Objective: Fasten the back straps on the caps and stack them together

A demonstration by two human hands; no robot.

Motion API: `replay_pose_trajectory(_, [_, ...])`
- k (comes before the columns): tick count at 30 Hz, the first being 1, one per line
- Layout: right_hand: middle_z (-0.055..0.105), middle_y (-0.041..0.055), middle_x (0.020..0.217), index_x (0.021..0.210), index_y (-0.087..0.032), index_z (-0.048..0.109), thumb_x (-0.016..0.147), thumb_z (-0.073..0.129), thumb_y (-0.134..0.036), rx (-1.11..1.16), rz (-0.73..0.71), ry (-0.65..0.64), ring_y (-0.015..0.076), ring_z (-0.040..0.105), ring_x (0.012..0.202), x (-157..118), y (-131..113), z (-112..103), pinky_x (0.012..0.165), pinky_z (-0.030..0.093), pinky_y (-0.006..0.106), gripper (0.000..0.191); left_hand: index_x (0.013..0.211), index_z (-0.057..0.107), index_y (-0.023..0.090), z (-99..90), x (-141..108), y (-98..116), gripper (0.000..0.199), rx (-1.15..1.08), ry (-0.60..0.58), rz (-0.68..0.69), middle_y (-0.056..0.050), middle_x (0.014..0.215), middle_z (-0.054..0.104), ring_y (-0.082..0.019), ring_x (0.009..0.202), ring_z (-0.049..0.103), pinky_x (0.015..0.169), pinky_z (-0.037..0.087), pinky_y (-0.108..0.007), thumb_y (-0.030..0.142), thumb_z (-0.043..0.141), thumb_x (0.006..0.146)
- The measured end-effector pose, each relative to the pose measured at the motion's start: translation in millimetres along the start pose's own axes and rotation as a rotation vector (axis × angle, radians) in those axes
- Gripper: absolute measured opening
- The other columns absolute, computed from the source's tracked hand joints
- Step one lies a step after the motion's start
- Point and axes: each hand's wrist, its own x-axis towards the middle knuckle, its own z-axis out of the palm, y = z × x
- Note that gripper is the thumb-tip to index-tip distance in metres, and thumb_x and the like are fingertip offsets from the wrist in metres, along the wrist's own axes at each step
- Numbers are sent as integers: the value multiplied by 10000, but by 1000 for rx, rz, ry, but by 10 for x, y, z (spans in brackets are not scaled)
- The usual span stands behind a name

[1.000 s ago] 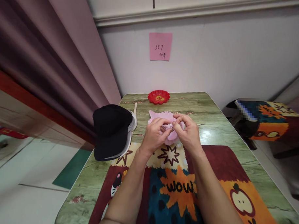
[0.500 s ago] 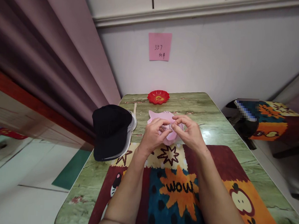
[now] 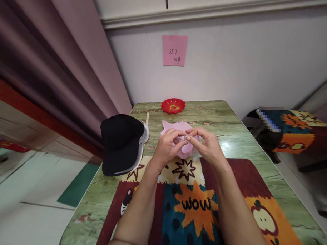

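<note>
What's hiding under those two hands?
A pink thing with a pointed corner is below the left hand and right hand. Its far edge and near side show; the hands cover its middle, so I can't tell what's there.

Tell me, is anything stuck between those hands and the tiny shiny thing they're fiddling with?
Nothing visible. The left hand and right hand come together right at the small shiny piece. The pink dish shows behind them, not in between. The piece is partly hidden, so its shape is unclear.
</note>
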Motion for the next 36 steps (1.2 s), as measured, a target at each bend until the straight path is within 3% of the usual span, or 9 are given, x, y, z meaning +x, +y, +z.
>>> replay_pose_trajectory(4, [713,16,817,812,-218,668,906,668,-417,39,43,-40,186,647,763,6,46,33,749,490,321,220,1026,737,201,-5,1,-23,146,102,55,58,-80,1064,701,-212,1027,653,905,521,-346,233,721,884])
replay_pose_trajectory(9, [676,1,777,816,-221,645,909,657,-413,46,45,-12,166,602,707,6,84,72,698,466,305,214,1054,729,220,16,-7,5,190,263,129,80,-96,1216,643,-236,1118,604,970,496,-381,286,741,876])
replay_pose_trajectory(12, [661,0,761,812,-224,633,905,653,-407,34,66,19,168,595,701,5,100,86,716,475,316,207,946,689,204,49,-18,54,161,327,199,36,-62,1020,669,-217,999,622,875,495,-339,324,755,861])
replay_pose_trajectory(15, [652,0,764,811,-225,624,902,649,-388,50,60,29,170,592,708,6,113,92,731,479,323,189,758,626,204,86,-35,96,180,322,179,-3,-17,784,649,-178,803,610,743,455,-297,293,728,878])
replay_pose_trajectory(21, [674,10,781,809,-223,630,895,653,-382,47,60,51,181,613,736,10,94,100,739,489,329,182,727,674,203,140,-37,112,146,112,161,-161,-10,756,702,-149,707,616,672,454,-277,257,742,844])
replay_pose_trajectory(29, [685,10,767,783,-222,640,877,670,-373,-6,70,86,181,612,726,8,103,117,738,487,332,180,772,726,167,209,-15,87,73,-367,140,-494,-9,726,710,-108,568,595,549,481,-230,235,745,755])
replay_pose_trajectory(33, [684,8,754,774,-225,636,874,666,-371,-24,63,82,183,610,716,6,99,128,721,486,329,180,774,695,151,183,-9,97,153,-553,104,-663,19,596,638,-89,449,554,458,461,-205,285,749,724])
replay_pose_trajectory(36, [687,10,751,762,-227,638,874,665,-369,-66,63,82,187,611,717,2,80,143,722,484,333,182,779,676,147,167,-5,78,222,-606,90,-714,15,578,634,-99,439,583,443,477,-200,339,765,710])
